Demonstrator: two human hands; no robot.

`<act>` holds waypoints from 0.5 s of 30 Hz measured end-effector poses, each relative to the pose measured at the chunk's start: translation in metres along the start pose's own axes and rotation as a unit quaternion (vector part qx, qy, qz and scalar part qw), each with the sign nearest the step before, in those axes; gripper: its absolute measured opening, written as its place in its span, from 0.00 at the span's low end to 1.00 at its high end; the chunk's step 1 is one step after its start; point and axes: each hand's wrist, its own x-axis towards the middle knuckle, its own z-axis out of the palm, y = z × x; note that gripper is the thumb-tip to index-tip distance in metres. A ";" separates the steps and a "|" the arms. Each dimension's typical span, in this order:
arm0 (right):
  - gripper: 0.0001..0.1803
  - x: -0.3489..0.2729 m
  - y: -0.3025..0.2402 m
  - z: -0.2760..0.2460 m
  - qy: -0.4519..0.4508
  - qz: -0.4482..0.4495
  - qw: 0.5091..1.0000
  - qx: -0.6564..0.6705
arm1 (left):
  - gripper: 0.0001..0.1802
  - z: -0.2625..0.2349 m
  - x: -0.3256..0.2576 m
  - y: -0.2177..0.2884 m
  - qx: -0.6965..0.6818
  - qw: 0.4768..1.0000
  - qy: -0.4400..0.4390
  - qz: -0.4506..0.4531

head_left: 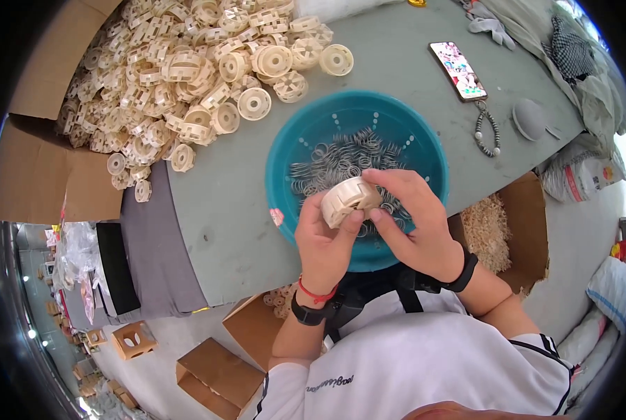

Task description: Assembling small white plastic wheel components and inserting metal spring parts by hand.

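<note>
The grey-green table (222,224) carries, toward its far left corner, a great heap of cream plastic parts (187,63); so many loose pieces suggest that much is left, while how many are done does not show. The teal basin (358,101), at the near edge, holds plenty of metal springs (337,154). Over it, the left hand (325,252) and right hand (425,234) both grip one cream ring (342,201), fingers and thumbs clamped on either side. That piece seems partway through handling; whether it contains a spring, I cannot tell.
</note>
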 end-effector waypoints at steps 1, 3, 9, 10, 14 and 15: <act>0.23 0.001 0.001 0.000 -0.001 -0.021 1.000 -0.020 | 0.19 0.001 -0.001 0.000 0.038 0.999 -0.001 0.011; 0.22 0.004 0.002 0.003 -0.004 -0.043 0.998 -0.035 | 0.19 0.001 0.000 -0.002 0.029 0.999 -0.003 0.017; 0.17 0.006 0.001 0.006 -0.006 -0.081 0.991 -0.105 | 0.19 0.003 -0.002 -0.005 0.048 0.999 0.010 0.017; 0.17 0.004 0.000 0.007 -0.006 -0.085 0.989 -0.118 | 0.18 0.003 -0.002 -0.005 0.054 0.998 0.010 0.025; 0.18 -0.002 -0.004 0.012 0.013 -0.094 0.986 -0.139 | 0.18 0.002 -0.004 -0.007 0.075 0.997 0.025 0.014; 0.18 -0.003 -0.005 0.013 0.013 -0.094 0.986 -0.139 | 0.18 0.003 -0.005 -0.006 0.068 0.997 0.029 0.018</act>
